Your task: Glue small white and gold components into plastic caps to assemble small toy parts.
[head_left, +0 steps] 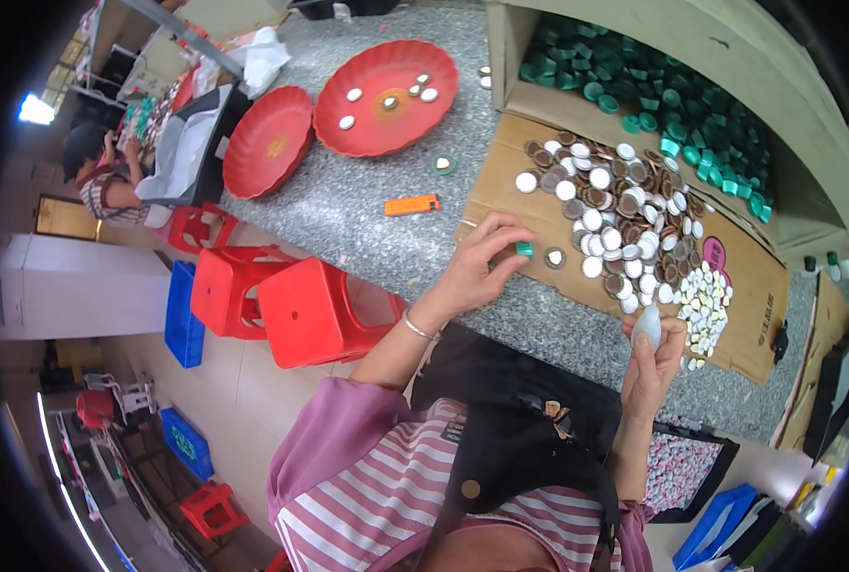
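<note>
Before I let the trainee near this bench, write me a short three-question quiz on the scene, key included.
1. Multiple choice: what is the left hand pinching?
a) an orange tool
b) a small green piece
c) a blue crate

2. True or false: the right hand holds a pale tapered object upright.

3. Short answer: two red dishes sit side by side on the speckled worktop. Which one, left or right in the picture, has small round pieces in it?

Key: 1. b; 2. true; 3. the right one.
</note>
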`<state>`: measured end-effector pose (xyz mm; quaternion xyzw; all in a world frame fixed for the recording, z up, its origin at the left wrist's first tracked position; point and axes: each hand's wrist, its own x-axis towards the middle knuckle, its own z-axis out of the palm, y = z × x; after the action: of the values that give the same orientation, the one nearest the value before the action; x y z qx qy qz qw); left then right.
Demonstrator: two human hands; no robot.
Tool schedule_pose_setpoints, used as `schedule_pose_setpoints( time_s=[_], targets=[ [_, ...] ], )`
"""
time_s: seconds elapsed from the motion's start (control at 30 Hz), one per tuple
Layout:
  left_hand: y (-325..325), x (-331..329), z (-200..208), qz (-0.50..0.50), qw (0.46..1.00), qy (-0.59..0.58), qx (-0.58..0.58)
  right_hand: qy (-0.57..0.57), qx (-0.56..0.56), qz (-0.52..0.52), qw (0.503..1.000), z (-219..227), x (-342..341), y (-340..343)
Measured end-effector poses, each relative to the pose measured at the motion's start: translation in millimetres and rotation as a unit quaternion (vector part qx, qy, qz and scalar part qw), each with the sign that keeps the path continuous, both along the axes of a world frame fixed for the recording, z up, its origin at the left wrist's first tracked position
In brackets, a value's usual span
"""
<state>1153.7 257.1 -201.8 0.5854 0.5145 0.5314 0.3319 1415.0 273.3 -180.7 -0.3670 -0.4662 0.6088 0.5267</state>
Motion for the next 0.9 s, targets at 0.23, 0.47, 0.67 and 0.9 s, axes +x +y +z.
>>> schedule_pose_setpoints(
  time_s=[0.23,0.47,0.67,0.9],
  targets=[
    [14.7,-14.0,-15.6,0.101,0.948,0.278,0.117,0.042,-0.108,0.097,0.989,-12.5,-40.6,-3.2],
    [-11.8,-9.8,21.0,0.022,0.999,0.035,-0.024,0.051,-0.105,0.146,0.982,-16.2,-57.6,1.7],
    [-11.0,52.4,23.3,-0.124,0.953,-0.246,-0.124,-0.103,0.025,0.089,0.990,-13.5,-74.8,-7.3],
    [-8.1,66.2,29.1,-0.037,0.977,-0.165,-0.129,-0.249,0.185,0.022,0.951,6.9,-48.4,10.0]
  ],
)
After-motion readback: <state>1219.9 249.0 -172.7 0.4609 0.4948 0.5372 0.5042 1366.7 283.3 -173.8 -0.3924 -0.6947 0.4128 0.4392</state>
